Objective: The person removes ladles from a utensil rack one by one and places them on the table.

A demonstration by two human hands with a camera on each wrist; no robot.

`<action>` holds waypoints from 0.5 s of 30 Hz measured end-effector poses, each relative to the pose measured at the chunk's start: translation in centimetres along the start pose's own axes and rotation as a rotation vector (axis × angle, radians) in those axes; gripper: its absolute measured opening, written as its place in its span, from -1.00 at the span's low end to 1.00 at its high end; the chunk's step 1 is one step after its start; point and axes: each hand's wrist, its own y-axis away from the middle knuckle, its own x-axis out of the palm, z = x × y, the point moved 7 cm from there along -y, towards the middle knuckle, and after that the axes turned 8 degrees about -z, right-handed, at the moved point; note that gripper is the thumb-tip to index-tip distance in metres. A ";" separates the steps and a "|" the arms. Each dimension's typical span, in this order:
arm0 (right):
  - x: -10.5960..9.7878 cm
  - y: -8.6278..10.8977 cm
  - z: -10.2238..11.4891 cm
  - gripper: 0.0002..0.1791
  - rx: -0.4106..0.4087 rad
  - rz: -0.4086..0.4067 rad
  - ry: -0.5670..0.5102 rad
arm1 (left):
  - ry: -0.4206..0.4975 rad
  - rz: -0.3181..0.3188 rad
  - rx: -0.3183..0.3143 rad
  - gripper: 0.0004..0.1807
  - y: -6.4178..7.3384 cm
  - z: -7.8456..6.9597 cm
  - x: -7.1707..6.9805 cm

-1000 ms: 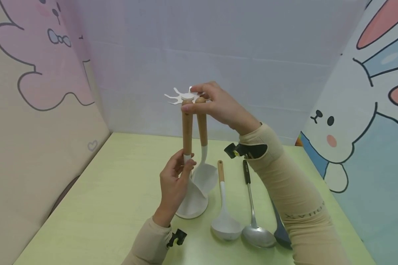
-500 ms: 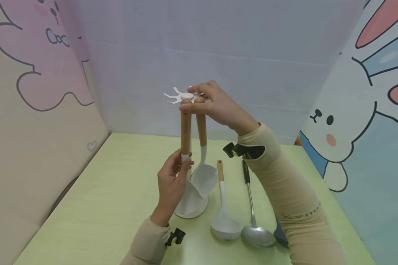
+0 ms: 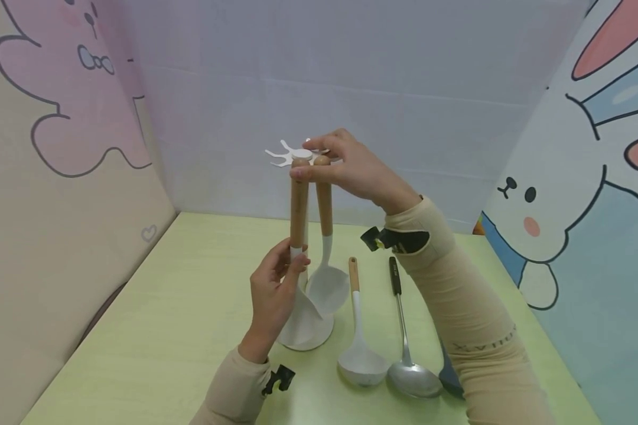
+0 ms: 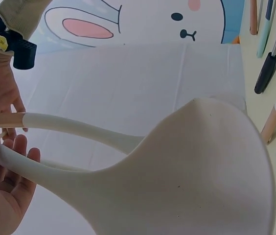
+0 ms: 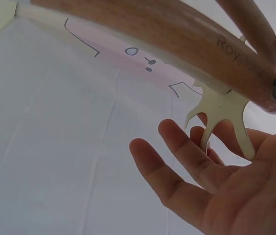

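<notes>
A white spatula with a wooden handle stands upright against a white utensil rack. My left hand grips its white neck, and its broad head fills the left wrist view. At the top, my right hand reaches round the rack's hooks, thumb on the handle's end and index finger on the rack top. In the right wrist view, a hook tip shows at the hole of the spatula handle. Beside it hangs a white ladle with a wooden handle.
On the pale green table to the right lie another white ladle, a steel ladle with a black handle, and a dark utensil partly hidden by my right sleeve. The rack's round base stands on the table. Cartoon-printed walls enclose the sides.
My left hand shifts very slightly left along with the spatula's lower part. The right hand stays almost still at the rack top.
</notes>
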 end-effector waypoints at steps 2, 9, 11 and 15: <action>-0.1 0.0 -0.1 -0.26 0.008 -0.004 0.009 | 0.000 -0.002 0.006 -0.68 0.0 -0.1 -0.1; -0.3 0.0 -0.1 -0.34 -0.027 0.001 0.049 | -0.014 -0.003 0.017 -0.67 -0.2 -0.4 -0.2; -0.4 0.0 0.0 -0.37 -0.042 0.000 0.035 | -0.019 -0.001 0.022 -0.67 -0.3 -0.6 -0.2; -0.4 -0.1 -0.1 -0.36 -0.026 -0.006 -0.050 | -0.024 0.003 0.028 -0.66 -0.4 -1.0 -0.2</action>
